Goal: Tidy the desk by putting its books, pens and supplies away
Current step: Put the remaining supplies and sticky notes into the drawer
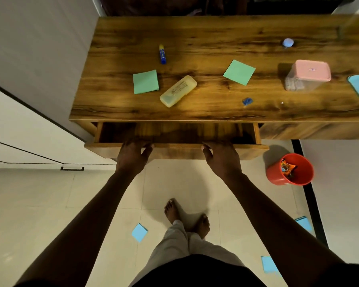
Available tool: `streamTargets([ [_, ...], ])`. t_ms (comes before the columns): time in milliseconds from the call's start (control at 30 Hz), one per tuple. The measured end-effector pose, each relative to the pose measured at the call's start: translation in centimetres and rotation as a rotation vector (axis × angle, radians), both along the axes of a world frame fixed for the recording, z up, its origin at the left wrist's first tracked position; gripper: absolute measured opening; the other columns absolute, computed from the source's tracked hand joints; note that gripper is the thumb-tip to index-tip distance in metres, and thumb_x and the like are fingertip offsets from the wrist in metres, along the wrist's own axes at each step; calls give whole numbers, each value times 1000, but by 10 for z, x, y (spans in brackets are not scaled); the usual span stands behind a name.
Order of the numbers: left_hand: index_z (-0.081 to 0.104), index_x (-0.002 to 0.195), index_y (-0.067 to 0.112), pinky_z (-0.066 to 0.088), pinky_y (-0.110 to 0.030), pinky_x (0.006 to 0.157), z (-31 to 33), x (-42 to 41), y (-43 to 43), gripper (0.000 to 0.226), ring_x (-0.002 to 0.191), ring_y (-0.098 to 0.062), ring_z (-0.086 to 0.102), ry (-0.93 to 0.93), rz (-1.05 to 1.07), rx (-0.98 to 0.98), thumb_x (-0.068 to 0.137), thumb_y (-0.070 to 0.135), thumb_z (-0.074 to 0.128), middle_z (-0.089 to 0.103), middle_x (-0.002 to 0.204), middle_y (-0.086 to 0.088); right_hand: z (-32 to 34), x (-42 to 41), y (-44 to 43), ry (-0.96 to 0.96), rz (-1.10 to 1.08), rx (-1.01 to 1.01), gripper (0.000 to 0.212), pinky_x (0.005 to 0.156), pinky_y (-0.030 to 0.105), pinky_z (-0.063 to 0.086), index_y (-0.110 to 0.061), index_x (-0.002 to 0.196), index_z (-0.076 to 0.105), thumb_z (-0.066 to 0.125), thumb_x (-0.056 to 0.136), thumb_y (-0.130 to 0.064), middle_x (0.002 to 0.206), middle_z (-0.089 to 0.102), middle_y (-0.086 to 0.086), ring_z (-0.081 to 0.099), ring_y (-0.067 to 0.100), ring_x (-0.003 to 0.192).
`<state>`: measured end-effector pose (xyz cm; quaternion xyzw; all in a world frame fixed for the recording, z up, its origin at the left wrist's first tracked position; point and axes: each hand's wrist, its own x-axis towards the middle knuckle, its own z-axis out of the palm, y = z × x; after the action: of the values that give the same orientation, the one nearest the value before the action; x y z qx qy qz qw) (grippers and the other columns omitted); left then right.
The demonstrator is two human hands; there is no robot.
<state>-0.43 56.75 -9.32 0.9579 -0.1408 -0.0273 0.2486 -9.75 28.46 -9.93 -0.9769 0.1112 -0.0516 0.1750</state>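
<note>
Gripping woodgrain drawer (pixel 177 152), left hand (pixel 133 155), right hand (pixel 222 157)

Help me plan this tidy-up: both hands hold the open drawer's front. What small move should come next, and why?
Probably free the right hand and reach for the yellow case. The drawer already stands open, the case lies nearest its opening on the desk, and the left hand can steady the drawer.

The one camera rides on my head, facing forward and steeply down. Its wide lens bows the brown wood-grain desk top (pixel 216 34) across the upper frame, near me. My left hand (pixel 133 155) and right hand (pixel 223 158), gripping the open wooden drawer (pixel 174 152), fall mid-frame, with the pale tiled floor (pixel 39 204) and my bare feet (pixel 173 211) below.
</note>
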Motion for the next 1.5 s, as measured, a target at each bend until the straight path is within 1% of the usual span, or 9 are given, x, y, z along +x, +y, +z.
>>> streamTargets([
  [167, 75, 109, 23, 59, -34, 81, -1, -28, 10, 28, 82, -19, 73, 49, -10, -24, 99, 43, 58, 76, 109, 5, 4, -25, 5, 52, 29, 39, 29, 85, 35, 57, -29, 114, 74, 53, 102, -46, 103, 77, -4, 70, 21, 98],
  [333, 75, 107, 27, 59, -38, 84, 0, -62, 24, 25, 96, -16, 71, 62, -18, 4, 98, 45, 60, 76, 105, 7, 5, -59, 14, 84, 30, 93, 26, 83, 34, 58, -29, 111, 74, 57, 101, -45, 101, 76, -6, 70, 19, 95],
  [533, 75, 103, 26, 58, -38, 82, 1, -99, 37, 16, 91, -18, 70, 18, -48, 9, 96, 38, 66, 76, 99, 6, 3, -95, 25, 99, 16, 123, 26, 90, 37, 56, -31, 114, 73, 57, 101, -46, 108, 75, -6, 68, 21, 102],
  [700, 75, 103, 28, 58, -38, 83, 0, -120, 44, 15, 91, -18, 70, 48, -35, 20, 95, 37, 67, 76, 98, 7, -5, -121, 33, 63, -6, 147, 25, 87, 40, 58, -31, 114, 74, 60, 98, -46, 107, 76, -4, 68, 24, 102],
  [1167, 73, 96, 29, 58, -34, 78, 9, -140, 48, 6, 86, -17, 72, 144, -64, 49, 93, 30, 67, 76, 92, 9, -2, -149, 46, 113, -48, 215, 26, 96, 34, 53, -30, 115, 74, 60, 99, -45, 113, 74, -9, 64, 16, 110],
  [1300, 73, 112, 21, 57, -33, 83, 29, -133, 20, 18, 98, -20, 70, 187, -137, 6, 96, 26, 65, 74, 112, 1, 9, -144, 41, 130, -62, 304, 19, 84, 25, 55, -31, 110, 73, 63, 98, -41, 106, 75, -12, 69, 11, 99],
  [1367, 68, 122, 24, 54, -33, 90, 41, -125, 0, 27, 110, -17, 66, 200, -163, -22, 98, 34, 61, 68, 125, 5, 17, -139, 33, 113, -82, 370, 17, 80, 28, 57, -29, 109, 74, 63, 99, -37, 103, 76, -10, 70, 13, 94],
  [1433, 64, 129, 29, 53, -34, 95, 52, -115, -22, 34, 117, -13, 62, 222, -169, -70, 97, 41, 60, 64, 132, 8, 28, -134, 20, 83, -175, 486, 20, 85, 33, 58, -30, 112, 74, 63, 98, -40, 106, 75, -9, 69, 14, 97],
  [1500, 63, 131, 28, 53, -36, 97, 61, -105, -47, 37, 119, -13, 61, 213, -213, -94, 97, 42, 60, 64, 132, 8, 37, -130, 3, 33, -262, 601, 23, 93, 31, 55, -30, 115, 74, 66, 97, -41, 110, 74, -10, 67, 10, 103],
])
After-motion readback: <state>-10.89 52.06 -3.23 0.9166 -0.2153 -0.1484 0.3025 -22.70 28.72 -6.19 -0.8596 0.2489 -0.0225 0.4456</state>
